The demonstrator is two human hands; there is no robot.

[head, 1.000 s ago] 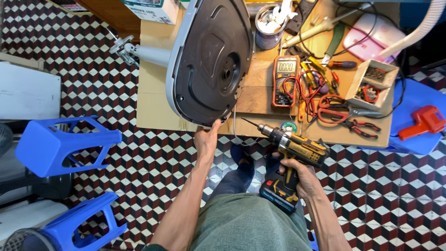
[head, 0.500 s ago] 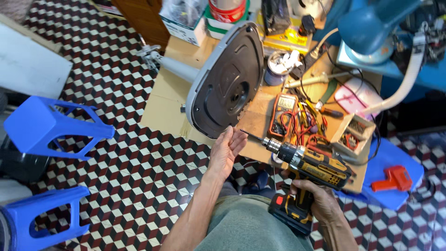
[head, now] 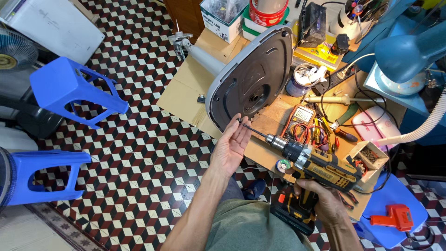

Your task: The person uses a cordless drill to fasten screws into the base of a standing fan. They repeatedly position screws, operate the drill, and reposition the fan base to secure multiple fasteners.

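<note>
A yellow-and-black cordless drill (head: pixel 320 169) is gripped by its handle in the right hand (head: pixel 325 200), with its long driver bit (head: pixel 255 131) aimed left and away towards the rim of a grey fan base (head: pixel 253 79). The left hand (head: pixel 231 146) is held open, palm up, its fingertips (head: pixel 239 123) brought to the tip of the bit, apparently to steady a small dark screw there; whether the screw is pinched or only touched cannot be told. The fan base is tipped up on its edge on a cardboard-covered low bench (head: pixel 186 88), its dark underside turned towards the person, so that the screw holes can be reached; its grey pole (head: pixel 200 56) runs away to the far left.

To the right of the base, a round tin (head: pixel 302 80) is filled with small white parts. Nearer, at the bench's right edge, a small open cardboard box (head: pixel 369 158) is filled with what look like screws. At the far side, a clear plastic tub (head: pixel 223 16) of mixed bits and a red pot (head: pixel 269 11) are seen. A multimeter (head: pixel 301 118) with its leads lies between the tin and the drill. Two blue plastic stools (head: pixel 69 88) stand on the patterned floor at the left.
</note>
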